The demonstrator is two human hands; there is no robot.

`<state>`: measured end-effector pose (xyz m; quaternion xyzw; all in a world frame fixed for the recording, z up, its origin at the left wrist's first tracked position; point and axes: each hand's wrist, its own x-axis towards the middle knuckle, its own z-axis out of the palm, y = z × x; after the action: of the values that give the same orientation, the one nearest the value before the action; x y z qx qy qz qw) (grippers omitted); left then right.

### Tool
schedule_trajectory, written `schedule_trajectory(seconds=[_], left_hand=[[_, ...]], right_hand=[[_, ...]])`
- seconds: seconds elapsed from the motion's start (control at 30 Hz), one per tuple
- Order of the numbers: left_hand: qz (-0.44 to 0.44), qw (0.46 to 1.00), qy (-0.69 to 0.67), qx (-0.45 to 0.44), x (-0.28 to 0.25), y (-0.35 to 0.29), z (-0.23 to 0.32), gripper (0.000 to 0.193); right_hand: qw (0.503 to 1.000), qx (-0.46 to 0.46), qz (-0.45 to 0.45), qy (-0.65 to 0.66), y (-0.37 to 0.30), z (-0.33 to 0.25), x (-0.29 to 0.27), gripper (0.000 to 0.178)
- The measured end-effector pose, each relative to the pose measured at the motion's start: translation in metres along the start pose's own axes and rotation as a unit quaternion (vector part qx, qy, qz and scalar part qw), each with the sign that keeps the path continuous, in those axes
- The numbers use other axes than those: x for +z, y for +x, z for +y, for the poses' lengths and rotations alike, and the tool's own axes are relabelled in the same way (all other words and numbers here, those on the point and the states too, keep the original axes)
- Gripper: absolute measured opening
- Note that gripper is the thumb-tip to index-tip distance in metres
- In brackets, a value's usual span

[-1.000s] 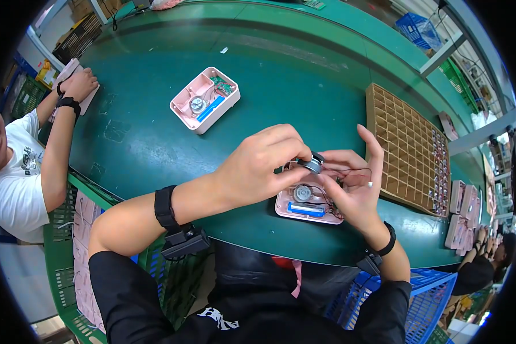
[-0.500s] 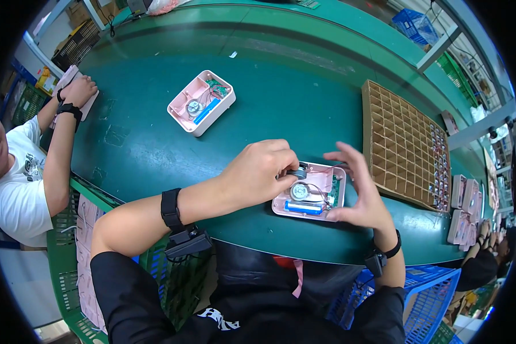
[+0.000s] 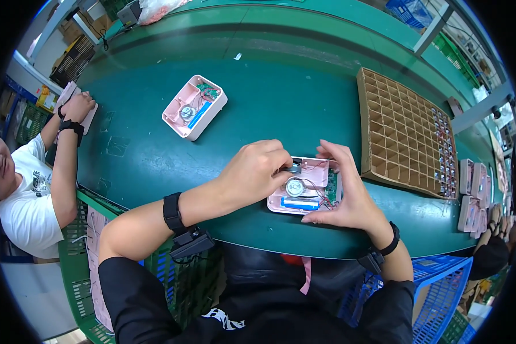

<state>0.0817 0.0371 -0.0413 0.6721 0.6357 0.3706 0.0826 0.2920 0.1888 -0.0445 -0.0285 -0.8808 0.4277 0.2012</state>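
A pink plastic housing [image 3: 276, 203] lies open-side up on the green bench in front of me. Inside it are a round silver speaker [image 3: 294, 187], a blue cylindrical battery [image 3: 300, 203], thin wires and a green circuit board [image 3: 332, 186]. My left hand [image 3: 257, 170] pinches a small round metal part [image 3: 293, 169] at the housing's upper left; its fingers partly cover that part. My right hand [image 3: 352, 198] spans the right end of the housing, thumb along the near edge and fingers at the far edge.
A second pink housing [image 3: 194, 131] with similar parts sits farther left. At right stands a divided cardboard tray [image 3: 378, 123], its far-right cells filled with small parts. Pink housings [image 3: 473, 189] are stacked beyond it. A co-worker's hands [image 3: 80, 105] hold a pink piece at left. Crates [image 3: 441, 286] flank me below.
My right hand has closed in from spread fingers to a hold around the housing's right end. My left hand stays at the round part. The whole view has shifted slightly.
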Motion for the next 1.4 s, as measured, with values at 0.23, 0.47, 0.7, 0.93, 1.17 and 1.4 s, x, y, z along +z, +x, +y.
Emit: schedule_trajectory(seconds=[0.23, 0.47, 0.7, 0.93, 1.17, 1.4], left_hand=[[-0.032, 0.998, 0.047, 0.021, 0.000, 0.005, 0.002, 0.014], [-0.062, 0.993, 0.096, 0.031, 0.003, 0.008, 0.006, 0.011], [-0.119, 0.991, 0.049, 0.040, -0.011, 0.011, -0.002, 0.013], [-0.112, 0.990, 0.037, 0.074, -0.027, 0.011, -0.005, 0.017], [-0.113, 0.986, 0.045, 0.113, -0.024, 0.010, -0.014, 0.020], [-0.118, 0.984, 0.067, 0.115, -0.021, 0.009, -0.013, 0.017]], right_hand=[[1.000, -0.008, 0.010, 0.003, 0.001, 0.001, 0.002, 0.132], [1.000, -0.019, 0.016, -0.001, -0.002, -0.001, 0.005, 0.131], [0.998, 0.020, -0.056, 0.029, -0.009, -0.011, -0.024, 0.095], [0.988, 0.009, -0.100, -0.116, -0.002, -0.019, -0.064, 0.038], [0.979, -0.082, -0.110, -0.151, 0.020, -0.023, -0.059, 0.029], [0.992, -0.071, -0.094, -0.053, 0.029, -0.007, -0.049, 0.018]])
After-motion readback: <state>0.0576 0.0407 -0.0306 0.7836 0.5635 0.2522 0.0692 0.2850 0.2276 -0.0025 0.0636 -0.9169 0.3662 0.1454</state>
